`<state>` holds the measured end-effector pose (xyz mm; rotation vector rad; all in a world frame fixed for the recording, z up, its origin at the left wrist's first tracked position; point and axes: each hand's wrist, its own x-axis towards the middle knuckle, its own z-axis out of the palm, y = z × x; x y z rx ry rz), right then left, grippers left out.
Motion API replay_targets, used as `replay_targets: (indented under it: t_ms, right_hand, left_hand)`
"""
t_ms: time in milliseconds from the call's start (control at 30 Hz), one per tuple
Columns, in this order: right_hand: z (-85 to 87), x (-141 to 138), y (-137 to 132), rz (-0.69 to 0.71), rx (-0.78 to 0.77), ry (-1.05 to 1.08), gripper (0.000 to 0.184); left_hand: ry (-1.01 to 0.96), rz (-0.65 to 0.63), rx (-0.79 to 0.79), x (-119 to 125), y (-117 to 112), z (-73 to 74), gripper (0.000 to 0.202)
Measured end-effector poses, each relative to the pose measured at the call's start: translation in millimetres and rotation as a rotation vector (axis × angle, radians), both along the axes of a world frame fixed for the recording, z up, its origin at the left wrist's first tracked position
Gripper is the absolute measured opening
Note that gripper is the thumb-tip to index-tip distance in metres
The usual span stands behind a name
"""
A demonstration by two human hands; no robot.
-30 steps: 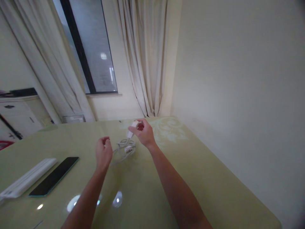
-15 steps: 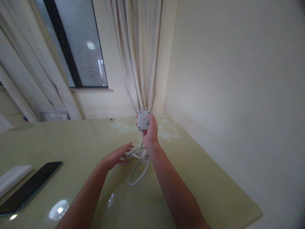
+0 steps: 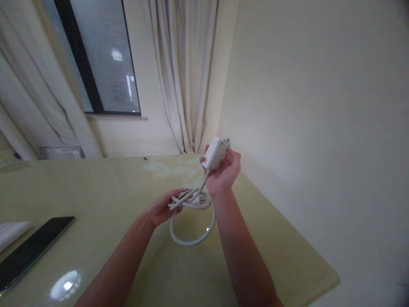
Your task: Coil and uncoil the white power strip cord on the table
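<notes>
A small white power strip [image 3: 214, 153] is tilted up off the table, with my right hand [image 3: 223, 175] closed around its underside and edge. Its pale cord [image 3: 188, 243] runs down from the lower end into a loose coil, one larger loop hanging below. My left hand [image 3: 163, 208] grips the left side of that coil, its fingers partly hidden behind the strands. Inside the coil sits a white plug [image 3: 197, 199], partly covered by the cord.
The glossy yellow-green table [image 3: 105, 192] meets a plain wall [image 3: 303, 128] on the right. A flat black slab [image 3: 35, 251] and a white object [image 3: 12, 233] lie at the left. Curtains [image 3: 188, 76] hang behind the far edge beside a window [image 3: 102, 55].
My right hand has moved right and turned the power strip onto a slant. My left hand, open beside the coil before, has closed on the cord.
</notes>
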<state>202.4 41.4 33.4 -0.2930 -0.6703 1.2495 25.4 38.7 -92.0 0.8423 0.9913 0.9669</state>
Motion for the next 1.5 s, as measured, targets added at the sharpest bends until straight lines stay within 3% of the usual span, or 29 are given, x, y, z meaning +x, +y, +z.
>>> replay_targets:
  t_ms: [133,267,400,533,633,733,767,833,900,1000,1133,1233,1333,1400,1500]
  right_hand:
    - [-16.1,2,27,-0.057,-0.109,-0.119,0.029]
    - [-42.8,-5,56,-0.137,-0.264,-0.186,0.025]
    - [-63.2,-13,68,-0.095,-0.458,-0.319,0.026]
    - [-71.4,-15,71,-0.149,-0.502,-0.478,0.028]
    - [-65.4,-17,64,-0.307,-0.465,-0.505,0.041]
    - [-51.0,-23,44,-0.489,-0.134,-0.638,0.056]
    - [-46.0,-25,35,-0.466,0.054,-0.738,0.054]
    - [-38.2,-31,20,-0.281,0.346,-0.953,0.041]
    - [-34.3,-36,11,-0.075,0.451,-1.112,0.039]
    - [-34.5,-37,8,0.053,0.438,-1.211,0.044]
    - [-39.1,-38,13,0.087,0.386,-1.183,0.041]
    - [-41.2,-41,14,0.077,0.294,-1.145,0.043]
    - [-39.0,-43,10,-0.017,0.256,-1.15,0.04]
    - [-35.1,-41,7,-0.099,0.282,-1.174,0.039]
    - [-28.0,-36,0,-0.175,0.375,-1.224,0.036]
  left_hand:
    - [-0.043,0.284,0.195,-20,4,24.7,0.029]
    - [-0.028,0.654,0.506,-42,-4,55.9,0.046]
    - [-0.005,0.811,0.65,-46,-18,80.7,0.044]
    - [0.096,0.923,0.74,-39,-29,92.6,0.038]
    - [0.196,0.964,0.783,-34,-34,94.2,0.035]
    - [0.364,0.96,0.852,-31,-39,93.9,0.033]
    - [0.422,0.945,0.888,-30,-41,94.0,0.033]
    - [0.493,0.912,0.951,-27,-46,94.8,0.032]
    - [0.5,0.9,0.982,-24,-49,96.0,0.03]
    - [0.44,0.914,0.967,-22,-50,97.1,0.029]
    - [0.422,0.945,0.922,-29,-45,96.7,0.031]
    - [0.419,0.858,0.875,-38,-39,95.1,0.036]
    - [0.421,0.756,0.86,-45,-36,93.5,0.041]
    - [0.521,0.728,0.913,-49,-37,94.5,0.039]
    - [0.835,0.762,1.112,-51,-44,100.1,0.03]
